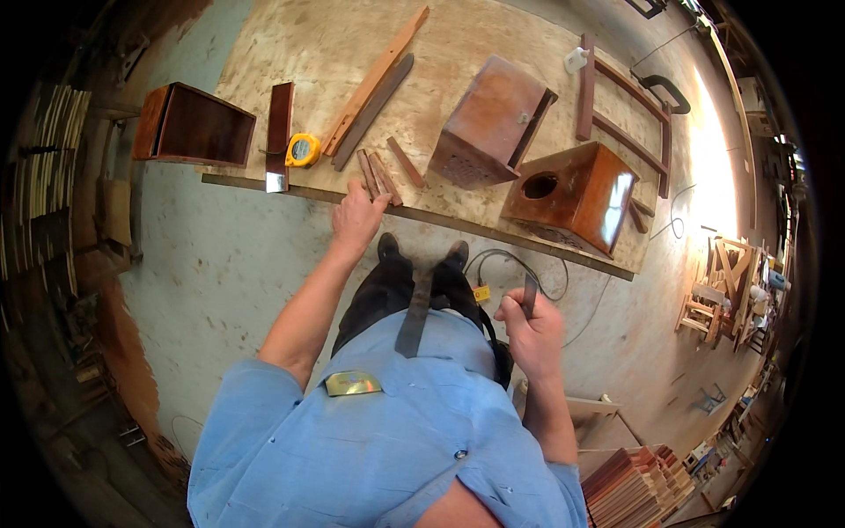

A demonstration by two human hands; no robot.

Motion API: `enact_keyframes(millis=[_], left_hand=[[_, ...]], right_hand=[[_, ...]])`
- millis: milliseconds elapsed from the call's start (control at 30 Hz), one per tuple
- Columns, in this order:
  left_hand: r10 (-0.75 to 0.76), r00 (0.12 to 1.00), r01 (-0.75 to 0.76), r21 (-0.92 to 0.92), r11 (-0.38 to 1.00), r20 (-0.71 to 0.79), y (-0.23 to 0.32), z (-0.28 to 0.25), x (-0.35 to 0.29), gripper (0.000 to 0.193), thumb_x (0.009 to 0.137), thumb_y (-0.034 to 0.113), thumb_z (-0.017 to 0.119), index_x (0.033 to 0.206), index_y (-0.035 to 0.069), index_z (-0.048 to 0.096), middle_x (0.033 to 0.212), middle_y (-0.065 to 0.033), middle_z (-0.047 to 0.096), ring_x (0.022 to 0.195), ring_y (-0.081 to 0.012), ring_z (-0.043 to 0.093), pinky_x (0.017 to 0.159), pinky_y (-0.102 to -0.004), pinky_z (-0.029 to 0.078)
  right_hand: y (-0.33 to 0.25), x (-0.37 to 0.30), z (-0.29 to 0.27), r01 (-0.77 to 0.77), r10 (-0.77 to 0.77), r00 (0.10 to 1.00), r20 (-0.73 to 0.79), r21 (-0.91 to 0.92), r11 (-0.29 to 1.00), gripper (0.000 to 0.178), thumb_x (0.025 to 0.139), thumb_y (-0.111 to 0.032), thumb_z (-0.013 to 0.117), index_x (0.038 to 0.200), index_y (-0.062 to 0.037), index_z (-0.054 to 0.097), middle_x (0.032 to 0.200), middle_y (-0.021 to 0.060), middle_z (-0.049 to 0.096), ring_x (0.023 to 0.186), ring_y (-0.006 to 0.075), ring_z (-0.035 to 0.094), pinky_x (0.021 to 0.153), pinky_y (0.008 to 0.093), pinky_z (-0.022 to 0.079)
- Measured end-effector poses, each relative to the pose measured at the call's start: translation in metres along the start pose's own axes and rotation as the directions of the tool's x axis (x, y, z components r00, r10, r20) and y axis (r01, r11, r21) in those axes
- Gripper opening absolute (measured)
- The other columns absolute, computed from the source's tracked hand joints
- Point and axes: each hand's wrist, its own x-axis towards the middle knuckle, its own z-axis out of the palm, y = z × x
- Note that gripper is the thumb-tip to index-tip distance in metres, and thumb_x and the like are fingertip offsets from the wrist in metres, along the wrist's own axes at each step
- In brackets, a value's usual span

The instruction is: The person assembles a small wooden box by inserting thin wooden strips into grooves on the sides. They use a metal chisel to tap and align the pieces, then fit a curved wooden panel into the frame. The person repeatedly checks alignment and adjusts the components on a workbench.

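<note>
Nearest to me, my right hand [531,327] is up by my chest, fingers curled shut on a thin dark strip [529,295] that sticks up out of the fist. A second dark strip [414,317] hangs down across my shirt front; I cannot tell what holds it.

Further out, my left hand [356,216] reaches to the near edge of the plywood bench [290,53], fingers pressed together on the short wood pieces [377,176] lying just inside that edge. A dark rail [458,222] runs along the near edge.

Bare concrete floor [220,264] lies open left of my legs; a cable [510,260] loops on the floor near my feet.

Left of the hand: yellow tape measure [303,150], then a dark plank [280,132], then an open box [194,125] overhanging the bench's left edge.

Right of the hand: two brown boxes, one perforated [488,123], one with a round hole [572,189]. Long slats [374,84] lie diagonally further back.
</note>
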Motion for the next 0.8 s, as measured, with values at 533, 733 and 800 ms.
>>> enact_keyframes(millis=[533, 733, 800], left_hand=[[0.086, 0.967, 0.154, -0.823, 0.547, 0.239, 0.022, -0.049, -0.108, 0.022, 0.105, 0.013, 0.045, 0.117, -0.002, 0.055, 0.095, -0.0126, 0.069, 0.068, -0.0149, 0.067, 0.056, -0.0244, 0.051], [0.302, 0.925, 0.022, -0.826, 0.563, 0.230, 0.065, -0.073, -0.166, 0.021, 0.105, 0.012, 0.046, 0.118, -0.001, 0.056, 0.096, -0.0103, 0.069, 0.071, -0.0145, 0.068, 0.059, -0.0250, 0.052], [0.341, 0.914, -0.023, -0.811, 0.585, 0.220, 0.090, -0.079, -0.174, 0.019, 0.104, 0.009, 0.048, 0.114, -0.001, 0.060, 0.092, -0.0072, 0.070, 0.072, -0.0123, 0.067, 0.059, -0.0243, 0.051]], right_hand=[[0.009, 0.019, -0.043, 0.057, -0.066, 0.988, 0.138, 0.067, 0.996, 0.009, 0.094, -0.007, 0.064, 0.094, 0.0006, 0.068, 0.072, 0.0054, 0.066, 0.066, 0.0109, 0.062, 0.062, 0.0264, 0.049], [-0.019, 0.027, -0.075, 0.367, -0.383, 0.915, 0.129, 0.128, 0.921, 0.011, 0.089, -0.004, 0.068, 0.099, 0.0013, 0.069, 0.081, 0.0082, 0.061, 0.072, 0.0161, 0.059, 0.064, 0.0299, 0.047], [-0.033, 0.032, -0.089, 0.500, -0.503, 0.860, 0.083, 0.053, 0.864, 0.012, 0.089, -0.004, 0.068, 0.100, 0.0003, 0.069, 0.083, 0.0083, 0.061, 0.072, 0.0184, 0.060, 0.065, 0.0315, 0.048]])
